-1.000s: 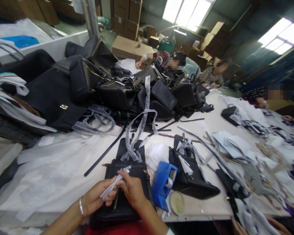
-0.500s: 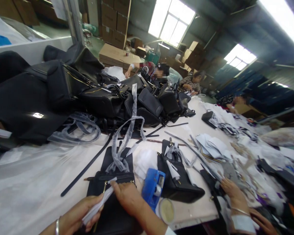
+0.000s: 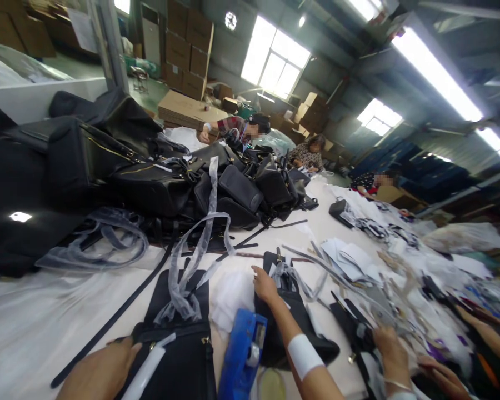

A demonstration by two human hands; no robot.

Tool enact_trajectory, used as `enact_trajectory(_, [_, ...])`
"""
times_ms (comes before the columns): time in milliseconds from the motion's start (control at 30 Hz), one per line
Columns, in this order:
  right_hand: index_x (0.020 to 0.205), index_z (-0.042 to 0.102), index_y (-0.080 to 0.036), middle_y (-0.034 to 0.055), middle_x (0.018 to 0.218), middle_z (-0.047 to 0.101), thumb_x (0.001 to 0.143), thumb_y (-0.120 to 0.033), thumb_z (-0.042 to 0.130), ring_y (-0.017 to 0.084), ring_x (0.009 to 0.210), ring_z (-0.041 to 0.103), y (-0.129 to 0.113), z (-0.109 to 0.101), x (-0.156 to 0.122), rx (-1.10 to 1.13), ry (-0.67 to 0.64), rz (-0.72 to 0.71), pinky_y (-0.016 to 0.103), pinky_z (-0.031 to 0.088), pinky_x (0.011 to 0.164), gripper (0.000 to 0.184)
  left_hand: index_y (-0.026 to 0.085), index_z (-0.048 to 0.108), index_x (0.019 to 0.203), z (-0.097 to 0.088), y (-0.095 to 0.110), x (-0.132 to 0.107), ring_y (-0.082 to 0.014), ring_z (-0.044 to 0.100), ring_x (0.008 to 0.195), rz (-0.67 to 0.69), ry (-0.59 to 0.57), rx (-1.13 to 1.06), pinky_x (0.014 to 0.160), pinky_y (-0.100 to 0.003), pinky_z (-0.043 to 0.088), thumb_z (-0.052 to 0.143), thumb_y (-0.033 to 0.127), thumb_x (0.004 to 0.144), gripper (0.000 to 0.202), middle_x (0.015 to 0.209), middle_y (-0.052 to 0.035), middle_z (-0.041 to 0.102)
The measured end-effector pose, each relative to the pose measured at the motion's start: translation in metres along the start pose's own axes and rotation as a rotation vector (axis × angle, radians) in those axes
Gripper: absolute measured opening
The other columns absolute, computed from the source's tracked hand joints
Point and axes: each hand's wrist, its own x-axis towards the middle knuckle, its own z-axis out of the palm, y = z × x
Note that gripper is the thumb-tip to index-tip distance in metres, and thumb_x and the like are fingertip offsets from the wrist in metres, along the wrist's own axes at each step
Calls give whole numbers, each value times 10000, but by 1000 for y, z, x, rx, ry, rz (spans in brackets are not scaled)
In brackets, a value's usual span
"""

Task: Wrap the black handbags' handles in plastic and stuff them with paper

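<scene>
A black bag (image 3: 173, 366) lies in front of me, with a white paper-wrapped strip (image 3: 144, 371) hanging from its zipper. My left hand (image 3: 102, 366) grips the bag's upper left edge beside this strip; its fingertips are partly hidden. My right hand (image 3: 265, 284) is stretched forward between crumpled white tissue paper (image 3: 233, 294) and a second black bag (image 3: 294, 328), fingers loosely apart with nothing seen in them. A plastic-wrapped strap (image 3: 183, 289) lies over the first bag's top. Nearer to me, below my right hand, stands a blue tape dispenser (image 3: 239, 355).
A large heap of black bags (image 3: 170, 189) fills the table's far left. A round tape roll (image 3: 270, 384) sits by the dispenser. At right, a co-worker's hand (image 3: 391, 350) works near dark straps and white sheets (image 3: 348, 258). Other people sit at the far side.
My right hand has left the wrapped zipper strip and moved forward and right, toward the tissue. My left hand has let go of the strip and shifted onto the bag's edge. The view has tilted up.
</scene>
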Motion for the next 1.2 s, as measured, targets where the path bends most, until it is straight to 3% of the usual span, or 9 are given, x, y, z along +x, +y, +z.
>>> enact_trajectory(100, [1340, 461, -140, 117, 1321, 545, 794, 10, 436, 177, 1180, 523, 11, 10, 16, 23, -34, -13, 268, 381, 958, 567, 252, 707, 819, 15, 31, 11, -374, 638, 934, 166, 89, 121, 893, -465, 422, 655, 416, 696, 212, 844, -120, 718])
enact_trajectory(167, [1341, 469, -164, 96, 1271, 587, 804, 0, 439, 167, 1131, 555, 17, 14, 25, 43, -62, -27, 254, 396, 925, 562, 272, 708, 981, 38, 57, 19, -363, 597, 1056, 342, 38, 147, 973, -463, 382, 620, 392, 761, 265, 1054, -117, 701])
enact_trajectory(300, [1092, 655, -199, 38, 971, 702, 809, -95, 514, 159, 890, 628, 25, 16, 39, 77, -116, -61, 235, 427, 770, 333, 339, 507, 1314, 109, 110, 37, -303, 487, 1227, 733, -222, 383, 1030, -461, 358, 468, 262, 884, 438, 1333, -75, 559])
enact_trajectory(367, [947, 688, -195, 23, 852, 701, 789, -142, 559, 156, 787, 620, 29, 15, 42, 90, -119, -73, 227, 411, 692, 211, 341, 424, 1371, 147, 130, 52, -316, 357, 1332, 841, -242, 539, 1068, -514, 302, 476, 169, 863, 539, 1444, -68, 441])
enact_trajectory(433, [876, 682, -198, 10, 775, 685, 782, -175, 574, 150, 717, 599, 33, 14, 42, 106, -103, -82, 222, 384, 642, 146, 322, 404, 1383, 180, 137, 70, -339, 270, 1375, 890, -245, 655, 1078, -568, 258, 514, 188, 847, 564, 1482, -83, 382])
enact_trajectory(533, [834, 665, -211, 2, 742, 669, 802, -203, 548, 151, 699, 581, 36, 14, 37, 141, -60, -94, 226, 362, 641, 122, 268, 433, 1374, 212, 126, 97, -350, 192, 1403, 901, -254, 764, 1090, -607, 198, 481, 242, 872, 505, 1493, -98, 364])
enact_trajectory(733, [872, 637, -235, -13, 825, 672, 855, -263, 470, 160, 788, 587, 26, 27, 27, 255, 34, -89, 233, 378, 709, 171, 244, 428, 1385, 217, 92, 117, -350, 182, 1406, 782, -261, 860, 1089, -601, 214, 428, 84, 813, 593, 1509, -51, 349])
enact_trajectory(900, [846, 626, -246, -42, 742, 652, 854, -294, 458, 150, 694, 583, 19, 35, 31, 308, 64, -25, 225, 373, 632, 175, 229, 384, 1413, 214, 90, 110, -375, 154, 1405, 753, -275, 887, 1086, -618, 204, 424, 30, 749, 694, 1528, -45, 309])
enact_trajectory(1200, [848, 610, -232, -18, 764, 658, 841, -250, 450, 157, 715, 595, 26, 49, 44, 285, 59, 52, 237, 398, 648, 161, 247, 358, 1424, 218, 88, 105, -392, 149, 1395, 707, -270, 880, 1087, -614, 201, 438, 19, 715, 749, 1534, -23, 297])
